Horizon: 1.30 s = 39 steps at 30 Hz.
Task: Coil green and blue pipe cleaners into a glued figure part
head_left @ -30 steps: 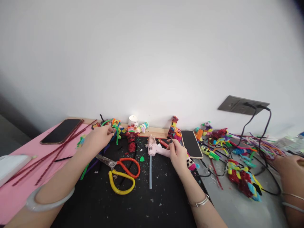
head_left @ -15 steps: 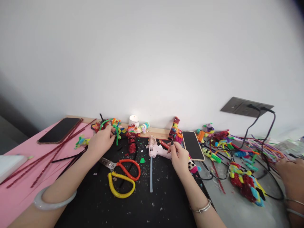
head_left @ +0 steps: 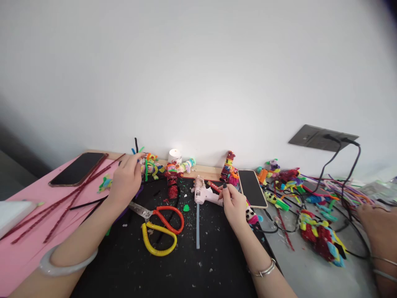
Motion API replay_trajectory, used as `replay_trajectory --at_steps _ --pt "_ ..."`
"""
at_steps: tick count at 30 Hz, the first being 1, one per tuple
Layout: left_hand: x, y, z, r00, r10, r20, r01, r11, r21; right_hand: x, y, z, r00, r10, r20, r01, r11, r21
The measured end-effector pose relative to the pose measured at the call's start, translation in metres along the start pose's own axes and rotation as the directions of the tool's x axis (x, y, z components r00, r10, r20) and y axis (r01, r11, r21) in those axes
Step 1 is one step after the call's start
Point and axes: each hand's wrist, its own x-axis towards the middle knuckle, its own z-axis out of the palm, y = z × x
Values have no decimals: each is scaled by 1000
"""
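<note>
Red pipe cleaners point(head_left: 87, 184): lay left of the left hand point(head_left: 127, 178), fanned out, apparently for easy picking; that hand's fingers were bent, but whether they held anything could not be told. Colourful fuzzy figure point(head_left: 151, 169): just right of those fingers. Scissors point(head_left: 145, 212): lay between the hands, loops toward the person, presumably for ready pick-up. Pink glue gun point(head_left: 200, 196): just left of the right hand point(head_left: 235, 205), handle toward it, likely for reach. Red printed stick point(head_left: 214, 186): ended at that hand's narrowed fingertips; a pinch could not be confirmed. Pale-framed phone point(head_left: 252, 188): right of that grip, seemingly set aside.
</note>
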Motion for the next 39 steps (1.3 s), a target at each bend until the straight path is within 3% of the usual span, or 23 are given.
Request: replay_trajectory --at_steps 4,7,10,14,18,20,23,28,33,37,39 --pt "-3 -1 1 996 89 -5 -89 995 -32 -2 -11 4 1000 -20 19 19 997 80" --pt "-7 2 7 988 137 77 -130 988 -80 -2 -34 17 984 -82 157 43 972 233" --pt "-12 6 15 988 25 153 -1 988 -157 8 -67 39 932 -156 326 12 915 403" --pt "-18 11 20 968 21 251 34 977 -212 31 -102 78 890 -235 391 16 872 489" --pt "-19 10 18 960 19 280 50 970 -238 48 -109 110 886 -101 452 -212 778 591" --pt "-18 8 17 963 7 269 59 970 -235 52 -109 113 902 -75 424 -235 740 630" --pt "-18 6 16 971 3 240 49 976 -212 56 -115 98 955 -63 289 -163 705 690" --pt "-17 2 15 973 15 231 38 975 -220 70 -128 44 998 26 53 -58 604 795" --pt "-14 -5 14 973 -55 223 94 981 -171 83 -118 -14 960 178 -218 112 468 877" --pt "-10 -6 9 965 -139 220 159 984 -78 89 -97 -47 923 309 -229 103 377 920" --pt "-9 -4 6 968 -147 205 164 984 -68 88 -88 -51 912 377 -164 39 317 948"
